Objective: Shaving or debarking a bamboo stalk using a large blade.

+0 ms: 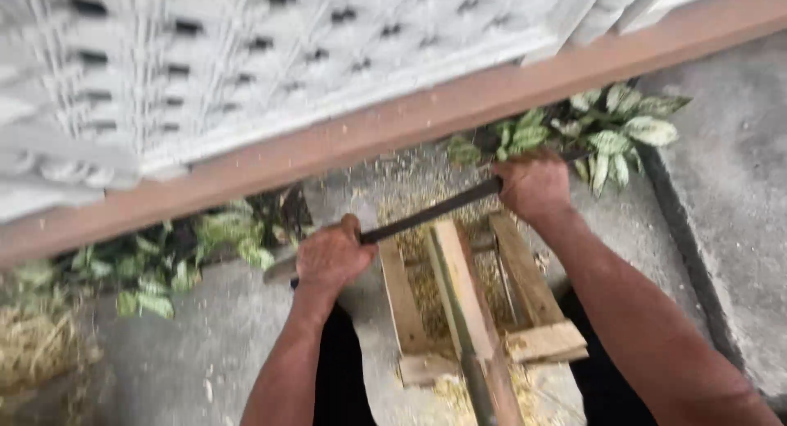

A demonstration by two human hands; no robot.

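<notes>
Along the far left of the concrete ground [205, 344] lies a heap of dry straw [37, 344], and beside it a row of green-and-white leafy plants [164, 262] runs under a long reddish-brown beam [328, 143] with a white patterned screen [246, 57] above it. Next comes the left hand [330, 255], clenched around the near end of a long dark blade [430, 210]. That blade lies slantwise, rising toward the right, across the top of a wooden frame [525, 287] that stands on the ground between the person's knees. A narrow strip of wood [463, 299] with a greenish edge runs lengthwise along the frame, under the blade, and reaches down to the bottom edge of the view. Pale shavings [426, 295] are scattered inside the frame and on the ground near it. At the blade's far end, the right hand [533, 186] is closed tight on it. More variegated leaves [623, 131] grow just behind that hand, beside a dark kerb edge [680, 229].
</notes>
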